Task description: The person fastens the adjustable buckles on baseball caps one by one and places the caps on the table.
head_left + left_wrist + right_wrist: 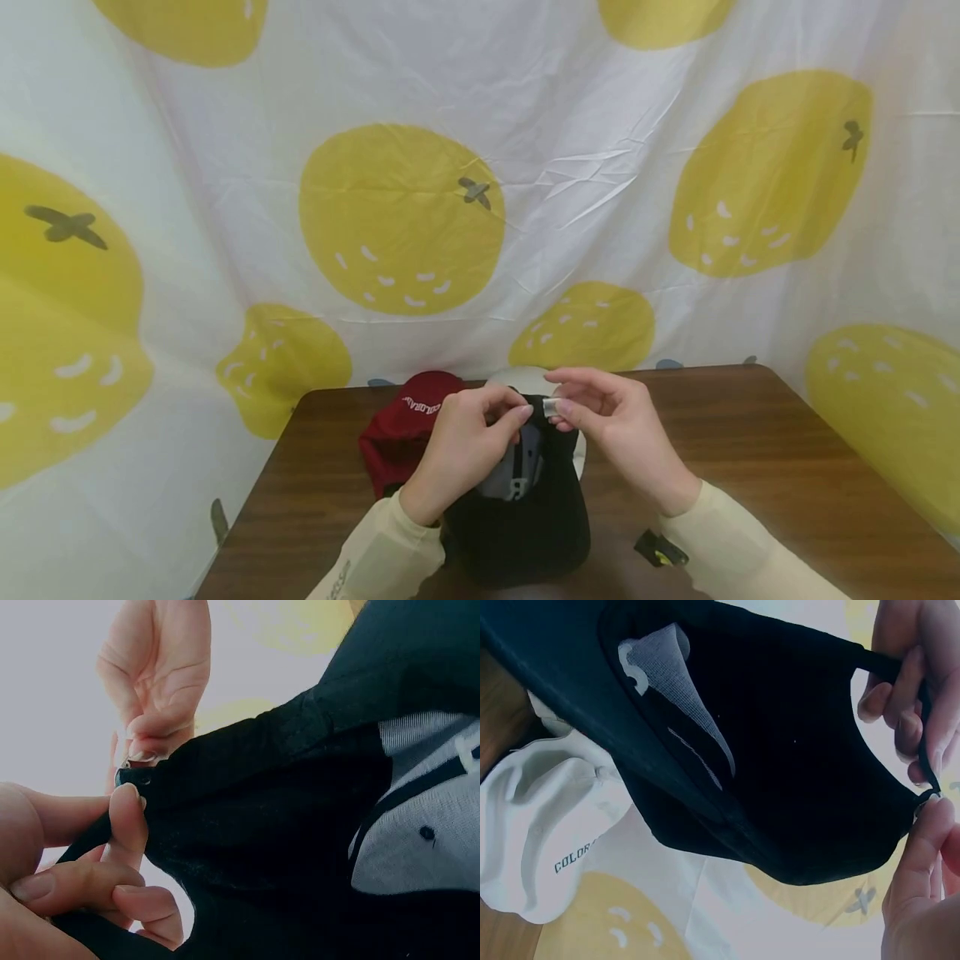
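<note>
Both hands are at the back opening of a black baseball cap, whose brim points toward me and whose inside shows grey mesh-like lining. My left hand pinches the cap's thin black strap between thumb and finger. Across from it, the right hand pinches a small silver metal buckle at the other side of the opening. In the left wrist view, the fingertips of both hands nearly meet at the buckle, which the right fingers partly cover.
A dark red cap with white lettering lies behind on the left. Behind the black cap is a white cap with dark lettering. A small black and yellow item lies on the brown wooden table, near the right sleeve. A lemon-print curtain hangs behind.
</note>
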`<state>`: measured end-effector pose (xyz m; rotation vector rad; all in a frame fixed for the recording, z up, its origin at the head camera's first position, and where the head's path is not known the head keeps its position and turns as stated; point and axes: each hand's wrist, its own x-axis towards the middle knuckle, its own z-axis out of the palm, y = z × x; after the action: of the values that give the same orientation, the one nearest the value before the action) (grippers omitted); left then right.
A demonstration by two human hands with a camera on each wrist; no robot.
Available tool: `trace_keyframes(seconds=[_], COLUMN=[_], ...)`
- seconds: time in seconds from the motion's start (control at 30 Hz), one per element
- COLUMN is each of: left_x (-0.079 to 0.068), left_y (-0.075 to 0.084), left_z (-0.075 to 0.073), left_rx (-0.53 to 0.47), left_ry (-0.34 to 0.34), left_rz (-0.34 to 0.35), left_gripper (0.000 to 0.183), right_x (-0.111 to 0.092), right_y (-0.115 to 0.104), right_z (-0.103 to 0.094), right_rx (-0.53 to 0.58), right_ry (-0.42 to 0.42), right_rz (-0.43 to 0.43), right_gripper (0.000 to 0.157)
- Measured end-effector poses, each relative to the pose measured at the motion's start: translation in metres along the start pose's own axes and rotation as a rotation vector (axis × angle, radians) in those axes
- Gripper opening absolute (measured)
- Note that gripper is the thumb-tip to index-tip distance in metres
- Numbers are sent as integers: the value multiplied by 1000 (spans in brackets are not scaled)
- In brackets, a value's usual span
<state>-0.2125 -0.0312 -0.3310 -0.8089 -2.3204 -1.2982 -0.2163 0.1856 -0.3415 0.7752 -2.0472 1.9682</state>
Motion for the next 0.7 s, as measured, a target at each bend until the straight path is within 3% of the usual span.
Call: trace_keyframes(seconds=[0.33, 0.53, 0.7], left_x=[0, 1, 1], left_y=[1, 1, 1], left_z=[-5, -6, -5], left_rx=[51, 76, 108], left_ry=[-83, -146, -140], left_rz=[50, 22, 15], left_gripper=[5, 5, 4], right_x=[-2, -2, -2], right_y=[-1, 0, 3], right_z=[0, -2, -3], right_rx=[-39, -64, -66], right_ry=[-19, -78, -135], right_rz=[45, 72, 93], right_gripper=[32, 33, 34])
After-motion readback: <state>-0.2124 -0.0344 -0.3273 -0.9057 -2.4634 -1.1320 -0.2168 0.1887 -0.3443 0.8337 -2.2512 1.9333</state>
